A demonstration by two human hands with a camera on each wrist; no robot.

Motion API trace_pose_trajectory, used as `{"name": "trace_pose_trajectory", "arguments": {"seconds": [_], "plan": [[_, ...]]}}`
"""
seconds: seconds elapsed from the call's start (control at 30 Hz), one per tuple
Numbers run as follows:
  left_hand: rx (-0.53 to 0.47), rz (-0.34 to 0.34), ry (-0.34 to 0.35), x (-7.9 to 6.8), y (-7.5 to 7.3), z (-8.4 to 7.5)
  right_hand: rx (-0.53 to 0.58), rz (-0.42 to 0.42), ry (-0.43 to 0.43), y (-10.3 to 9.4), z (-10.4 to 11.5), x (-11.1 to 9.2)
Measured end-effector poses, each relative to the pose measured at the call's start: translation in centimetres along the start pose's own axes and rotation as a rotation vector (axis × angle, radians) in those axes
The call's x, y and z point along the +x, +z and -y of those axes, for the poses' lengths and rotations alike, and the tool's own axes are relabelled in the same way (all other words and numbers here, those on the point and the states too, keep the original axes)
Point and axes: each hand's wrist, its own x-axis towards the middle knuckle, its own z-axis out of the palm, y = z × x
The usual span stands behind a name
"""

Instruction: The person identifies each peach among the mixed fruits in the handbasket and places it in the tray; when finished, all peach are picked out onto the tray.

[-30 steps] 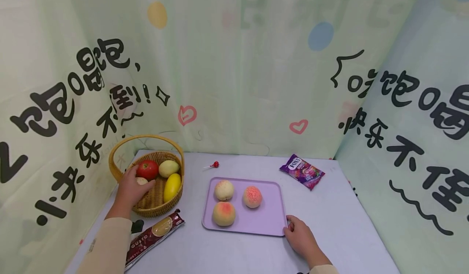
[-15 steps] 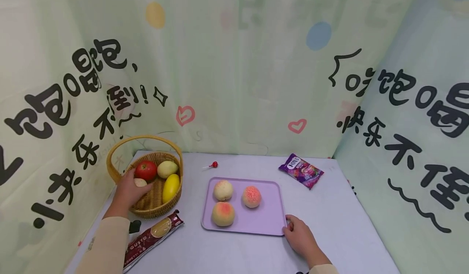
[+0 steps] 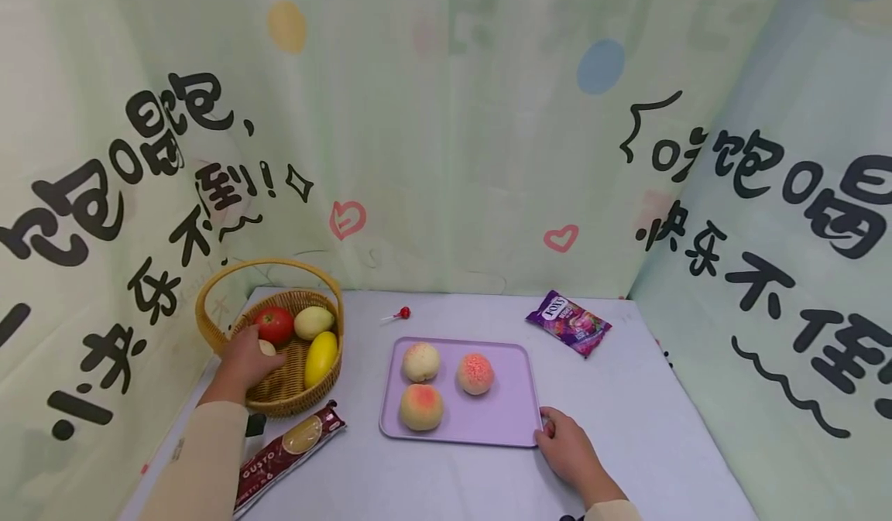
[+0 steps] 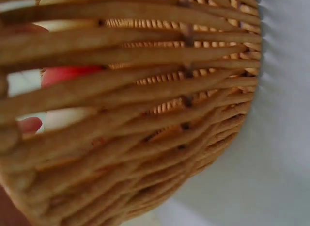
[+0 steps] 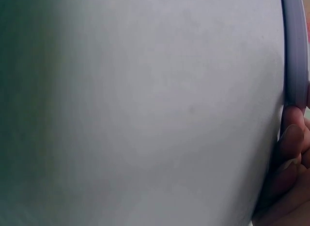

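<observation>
My left hand point(image 3: 249, 360) reaches into a wicker basket point(image 3: 286, 405) at the left and grips a pale round fruit point(image 3: 267, 347), mostly hidden by the hand. Beside it in the basket lie a red tomato-like fruit point(image 3: 274, 325), a pale yellow-green fruit point(image 3: 313, 323) and a yellow lemon-shaped fruit point(image 3: 321, 359). Through the weave in the left wrist view, a fingertip point(image 4: 30, 125) shows near the pale fruit. At the front right corner of the purple tray point(image 3: 488, 422), my right hand point(image 3: 567, 447) pinches the rim. Three peaches, one of them pinkish-red point(image 3: 475, 374), sit on the tray.
A spaghetti packet point(image 3: 289, 459) lies in front of the basket. Behind the tray are a red lollipop point(image 3: 403, 313) and a purple Fox's candy bag point(image 3: 569, 323). The basket's tall handle point(image 3: 268, 262) arches above its rim. Printed curtains point(image 3: 446, 157) enclose the back and sides.
The whole head view has drifted slightly, so things sit a little further left. Both hands keep their places, the left in the basket and the right on the tray's rim.
</observation>
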Motion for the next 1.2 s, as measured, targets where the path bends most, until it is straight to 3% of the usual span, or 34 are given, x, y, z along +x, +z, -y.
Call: {"name": "trace_pose_trajectory", "arguments": {"seconds": [0.13,0.53,0.83,1.2], "plan": [[0.006,0.017,-0.006,0.1,-0.2,-0.1,0.000,0.000,-0.001,0.1,0.0,0.0],[-0.102,0.086,-0.046,-0.1,0.2,0.3,0.008,0.006,-0.001,0.2,0.1,-0.3],[-0.063,0.157,-0.058,-0.3,-0.1,-0.4,0.010,-0.003,0.010,-0.1,0.3,-0.2],[-0.037,0.126,-0.040,-0.5,0.1,-0.9,0.003,0.006,0.015,-0.1,0.0,-0.1]]}}
